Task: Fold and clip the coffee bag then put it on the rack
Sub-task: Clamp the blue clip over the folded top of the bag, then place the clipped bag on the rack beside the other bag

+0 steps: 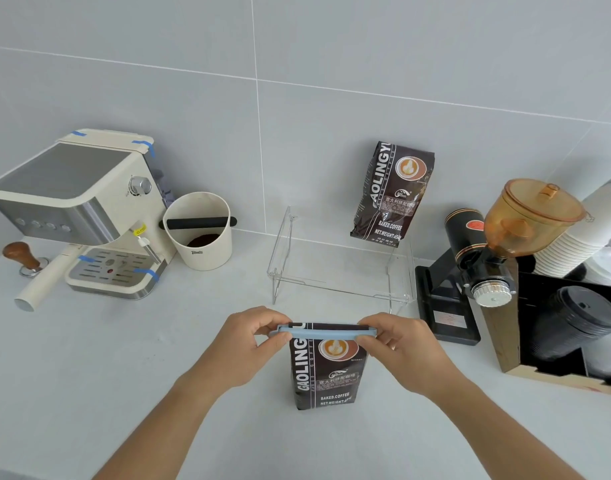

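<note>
A dark brown coffee bag (326,372) stands upright on the white counter near me, its top folded over. A long light-blue clip (323,332) lies across the folded top. My left hand (248,344) pinches the clip's left end and my right hand (397,344) pinches its right end. Behind the bag stands a clear acrylic rack (338,268). A second, identical coffee bag (392,192) leans against the wall at the rack's back right.
A cream espresso machine (79,209) with a tamper (23,256) and a knock box (200,230) sits at the left. A black grinder (480,258) with an amber hopper, stacked paper cups (581,237) and a box of black lids (574,323) stand at the right.
</note>
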{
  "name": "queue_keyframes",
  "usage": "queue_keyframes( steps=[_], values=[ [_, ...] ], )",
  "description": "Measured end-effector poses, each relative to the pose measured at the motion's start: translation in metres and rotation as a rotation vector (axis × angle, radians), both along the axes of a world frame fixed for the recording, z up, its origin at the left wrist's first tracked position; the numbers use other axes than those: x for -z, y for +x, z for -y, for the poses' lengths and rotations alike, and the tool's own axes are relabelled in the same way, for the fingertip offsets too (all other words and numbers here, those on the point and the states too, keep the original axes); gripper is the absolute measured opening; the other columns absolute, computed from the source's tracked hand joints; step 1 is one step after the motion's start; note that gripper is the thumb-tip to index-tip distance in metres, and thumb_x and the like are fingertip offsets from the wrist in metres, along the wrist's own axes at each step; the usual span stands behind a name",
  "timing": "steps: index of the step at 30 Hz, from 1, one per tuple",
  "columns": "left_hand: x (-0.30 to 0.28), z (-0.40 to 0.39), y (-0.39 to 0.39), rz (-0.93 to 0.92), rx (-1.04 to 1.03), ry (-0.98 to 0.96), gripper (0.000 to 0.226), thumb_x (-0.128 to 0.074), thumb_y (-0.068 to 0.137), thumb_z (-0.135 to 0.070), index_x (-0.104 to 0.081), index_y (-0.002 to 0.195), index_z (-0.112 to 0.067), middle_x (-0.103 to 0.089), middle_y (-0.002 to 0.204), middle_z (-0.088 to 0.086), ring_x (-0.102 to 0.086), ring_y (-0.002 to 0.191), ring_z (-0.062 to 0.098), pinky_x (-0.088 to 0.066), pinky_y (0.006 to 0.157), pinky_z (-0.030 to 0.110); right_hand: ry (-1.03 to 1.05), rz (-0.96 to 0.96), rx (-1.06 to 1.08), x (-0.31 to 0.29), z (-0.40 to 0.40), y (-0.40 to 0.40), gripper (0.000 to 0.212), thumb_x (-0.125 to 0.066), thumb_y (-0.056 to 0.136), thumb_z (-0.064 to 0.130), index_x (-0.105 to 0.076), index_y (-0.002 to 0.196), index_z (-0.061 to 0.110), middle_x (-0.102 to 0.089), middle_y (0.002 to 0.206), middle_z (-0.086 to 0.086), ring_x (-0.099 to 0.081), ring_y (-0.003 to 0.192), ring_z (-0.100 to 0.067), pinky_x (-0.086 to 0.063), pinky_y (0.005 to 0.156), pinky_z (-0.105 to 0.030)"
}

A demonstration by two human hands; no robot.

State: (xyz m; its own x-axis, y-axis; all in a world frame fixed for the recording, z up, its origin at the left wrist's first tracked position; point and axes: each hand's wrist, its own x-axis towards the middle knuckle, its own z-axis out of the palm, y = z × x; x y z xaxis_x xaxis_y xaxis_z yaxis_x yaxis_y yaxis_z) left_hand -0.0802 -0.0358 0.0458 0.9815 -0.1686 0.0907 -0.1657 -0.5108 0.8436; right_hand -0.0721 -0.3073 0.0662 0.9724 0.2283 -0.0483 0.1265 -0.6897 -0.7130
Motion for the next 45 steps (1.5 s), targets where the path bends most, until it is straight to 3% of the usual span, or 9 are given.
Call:
queue_keyframes(
  steps=[3,7,11,18,21,26,30,37,45],
  values=[
    [0.002,0.002,-0.001,-0.067,-0.02,-0.054,0.014,-0.069,0.084,-0.015,-0.071,0.094,-0.024,-0.069,0.095,-0.017,-0.067,0.088,0.004,-0.05,0.083,0.011,0.065,-0.004,0.046,0.004,-0.001,-0.001,0.016,-0.073,0.083,0.021,-0.073,0.099,0.024,-0.07,0.079,0.011,-0.061,0.069,0.001,-0.049,0.059,-0.013],
    [0.004,0.005,-0.002,-0.216,-0.019,-0.192,0.021,-0.071,0.083,-0.011,-0.066,0.096,-0.026,-0.073,0.099,-0.007,-0.071,0.089,0.012,-0.054,0.085,0.022,0.099,-0.071,0.073,0.018,0.003,-0.002,0.027,-0.075,0.081,0.019,-0.072,0.107,0.028,-0.068,0.093,0.01,-0.064,0.074,0.001,-0.05,0.059,-0.013],
    [0.016,0.013,-0.004,-0.27,-0.088,-0.241,0.032,-0.075,0.077,-0.01,-0.066,0.099,-0.032,-0.075,0.096,0.001,-0.071,0.088,0.015,-0.053,0.083,0.026,0.132,-0.21,0.06,0.037,0.005,-0.006,0.034,-0.07,0.083,0.02,-0.067,0.114,0.034,-0.073,0.109,0.012,-0.069,0.091,-0.005,-0.056,0.075,-0.022],
    [0.043,0.026,-0.017,-0.336,-0.165,-0.303,0.058,-0.076,0.06,-0.031,-0.064,0.118,-0.028,-0.073,0.112,-0.006,-0.066,0.108,0.012,-0.054,0.095,0.046,0.316,-0.223,0.186,0.056,-0.005,-0.017,0.051,-0.073,0.081,0.011,-0.06,0.104,0.053,-0.076,0.106,0.011,-0.073,0.091,-0.007,-0.057,0.086,-0.028],
    [0.046,0.032,-0.019,-0.332,-0.187,-0.335,0.052,-0.074,0.071,-0.017,-0.063,0.119,-0.031,-0.072,0.115,-0.011,-0.063,0.114,0.008,-0.056,0.091,0.04,0.347,-0.25,0.24,0.065,-0.008,-0.021,0.05,-0.074,0.081,0.012,-0.061,0.118,0.042,-0.074,0.11,0.012,-0.072,0.094,-0.006,-0.057,0.088,-0.031],
    [0.055,0.043,-0.033,-0.359,-0.226,-0.441,0.055,-0.065,0.081,0.006,-0.058,0.123,-0.029,-0.071,0.115,-0.011,-0.066,0.107,0.002,-0.052,0.077,0.011,0.323,-0.226,0.231,0.07,-0.009,-0.024,0.047,-0.07,0.084,0.015,-0.062,0.126,0.034,-0.074,0.11,0.016,-0.071,0.097,-0.003,-0.055,0.085,-0.023],
    [0.064,0.05,-0.042,-0.362,-0.327,-0.458,0.044,-0.067,0.083,0.0,-0.061,0.116,-0.028,-0.071,0.113,-0.01,-0.066,0.105,0.001,-0.051,0.075,0.008,0.371,-0.249,0.24,0.073,-0.009,-0.026,0.044,-0.067,0.086,0.013,-0.063,0.125,0.033,-0.074,0.112,0.017,-0.07,0.103,-0.007,-0.056,0.088,-0.027],
    [0.066,0.056,-0.044,-0.381,-0.328,-0.449,0.043,-0.063,0.085,0.001,-0.059,0.127,-0.011,-0.072,0.113,-0.004,-0.068,0.095,-0.005,-0.05,0.075,0.006,0.485,-0.297,0.28,0.073,-0.013,-0.026,0.029,-0.063,0.089,0.002,-0.071,0.112,0.017,-0.079,0.105,0.003,-0.072,0.101,-0.013,-0.056,0.093,-0.037],
    [0.063,0.055,-0.042,-0.378,-0.315,-0.478,0.037,-0.062,0.085,0.006,-0.064,0.12,-0.004,-0.075,0.109,0.004,-0.071,0.093,0.0,-0.05,0.073,0.007,0.489,-0.287,0.277,0.059,-0.02,-0.028,0.025,-0.061,0.091,0.004,-0.076,0.099,0.021,-0.08,0.096,0.007,-0.072,0.097,-0.01,-0.054,0.087,-0.027]
  ],
)
